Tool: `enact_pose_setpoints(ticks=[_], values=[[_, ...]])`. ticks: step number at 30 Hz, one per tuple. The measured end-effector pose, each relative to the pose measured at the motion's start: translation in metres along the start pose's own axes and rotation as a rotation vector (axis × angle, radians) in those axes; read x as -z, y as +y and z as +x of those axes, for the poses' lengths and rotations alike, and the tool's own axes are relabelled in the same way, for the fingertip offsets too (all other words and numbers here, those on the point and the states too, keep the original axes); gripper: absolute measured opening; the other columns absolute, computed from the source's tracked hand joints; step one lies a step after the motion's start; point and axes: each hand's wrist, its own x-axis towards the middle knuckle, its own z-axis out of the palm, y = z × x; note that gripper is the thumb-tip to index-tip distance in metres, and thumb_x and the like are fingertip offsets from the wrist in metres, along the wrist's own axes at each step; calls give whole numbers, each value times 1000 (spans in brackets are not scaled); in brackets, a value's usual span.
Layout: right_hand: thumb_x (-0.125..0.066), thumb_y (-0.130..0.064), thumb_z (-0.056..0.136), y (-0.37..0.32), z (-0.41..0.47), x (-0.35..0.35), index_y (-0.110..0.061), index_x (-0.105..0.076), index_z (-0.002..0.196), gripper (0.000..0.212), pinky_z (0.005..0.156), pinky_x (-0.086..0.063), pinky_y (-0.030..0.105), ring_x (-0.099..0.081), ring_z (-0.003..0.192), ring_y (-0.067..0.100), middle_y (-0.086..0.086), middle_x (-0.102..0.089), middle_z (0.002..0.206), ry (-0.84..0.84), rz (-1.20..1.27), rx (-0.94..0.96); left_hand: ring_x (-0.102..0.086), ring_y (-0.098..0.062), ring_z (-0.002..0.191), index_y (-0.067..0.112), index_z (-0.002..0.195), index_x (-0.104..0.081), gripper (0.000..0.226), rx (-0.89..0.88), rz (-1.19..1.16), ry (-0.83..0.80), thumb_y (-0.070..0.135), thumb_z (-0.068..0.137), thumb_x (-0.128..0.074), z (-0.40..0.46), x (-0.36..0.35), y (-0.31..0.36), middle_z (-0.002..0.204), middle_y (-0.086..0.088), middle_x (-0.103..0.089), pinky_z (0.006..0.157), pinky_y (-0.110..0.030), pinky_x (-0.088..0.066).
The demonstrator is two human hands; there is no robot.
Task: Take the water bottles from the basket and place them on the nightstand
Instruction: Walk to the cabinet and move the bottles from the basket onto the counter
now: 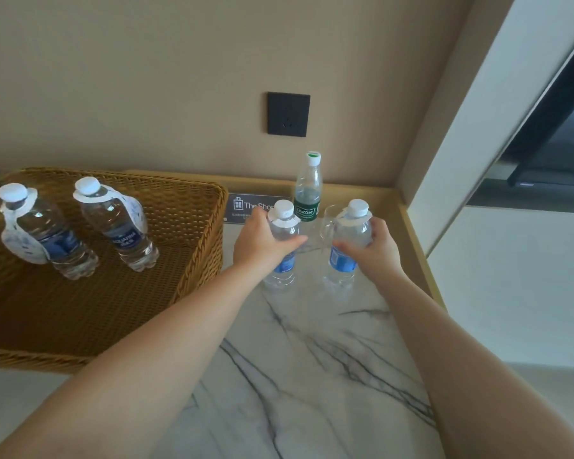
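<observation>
Presently both forearms reach across the marble nightstand [312,376], each hand wrapped round a small water bottle standing upright on the top. The left hand [262,241] grips the left bottle [284,233] at the shoulder, fingers curled round the front, thumb side toward the camera; the right hand [375,246] clasps the right bottle [348,240] at the same height, fingers closed across the body above the blue label. Both bases appear to rest on the stone, though contact cannot be confirmed beyond doubt. Between and just behind the two stands a clear glass [328,223], partly hidden. Further back, a taller green-labelled bottle [308,190] stands near the wall, beside a small dark sign [246,204]. To the left, the wicker basket [193,226] sits on the nightstand with two bottles [47,230] [118,223] remaining, both leaning and carrying paper neck tags. Assessment: the bottles look full, hence moderately heavy for their size; thin plastic walls will dent under a hard squeeze, and the smooth film label may slip. The ribbed waist or the shoulder below the cap offers the soundest hold. The glass nearby is fragile and should be avoided on withdrawal. Half the basket's stock appears transferred.
</observation>
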Motion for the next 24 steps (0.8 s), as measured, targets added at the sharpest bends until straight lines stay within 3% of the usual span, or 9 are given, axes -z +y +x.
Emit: enact_pose_setpoints(ticks=[6, 11, 14, 18, 21, 24], values=[[-83, -42, 67, 5, -9, -1, -29, -38, 134, 82, 94, -51, 43, -55, 113, 20, -5, -55, 127, 1, 31, 36, -47, -15, 96, 23, 106, -39, 72, -15, -21, -58, 60, 60, -81, -3, 4, 1, 109, 6, -49, 77, -30, -41], [-81, -45, 69, -10, -20, 10, -29, -20, 148, 101, 98, -39, 33, -45, 128, 18, -4, -43, 144, 74, 43, 106, -45, -20, 127, 19, 138, -38, 87, -69, -12, 0, 59, 70, -74, -14, 23, 1, 139, -2, -47, 93, -29, -36], [-79, -46, 72, -31, -32, 11, -29, -25, 147, 94, 98, -36, 30, -42, 130, 15, -5, -39, 148, 144, -1, 251, -42, -18, 131, 18, 143, -37, 80, -164, 21, 83, 54, 78, -68, -24, 45, -2, 144, -2, -45, 105, -33, -36], [-76, -41, 77, -68, -50, -10, -29, -33, 143, 80, 95, -32, 20, -40, 125, 8, -6, -41, 143, 172, -33, 425, -43, -17, 129, 18, 143, -38, 70, -261, 28, 164, 46, 84, -65, -37, 81, -9, 140, -1, -47, 103, -30, -37], [-74, -38, 79, -101, -65, -44, -22, -42, 138, 68, 88, -27, 8, -41, 115, 2, -3, -47, 134, 86, -41, 568, -43, -17, 128, 17, 140, -43, 61, -280, 34, 237, 40, 87, -63, -39, 118, -26, 138, -2, -49, 99, -22, -31], [-74, -36, 79, -132, -81, -93, -17, -50, 132, 61, 89, -31, 12, -49, 115, 12, 0, -52, 126, -29, -75, 670, -46, -17, 126, 17, 134, -49, 51, -252, 52, 282, 36, 89, -62, -37, 159, -57, 134, -1, -54, 100, -25, -35]])
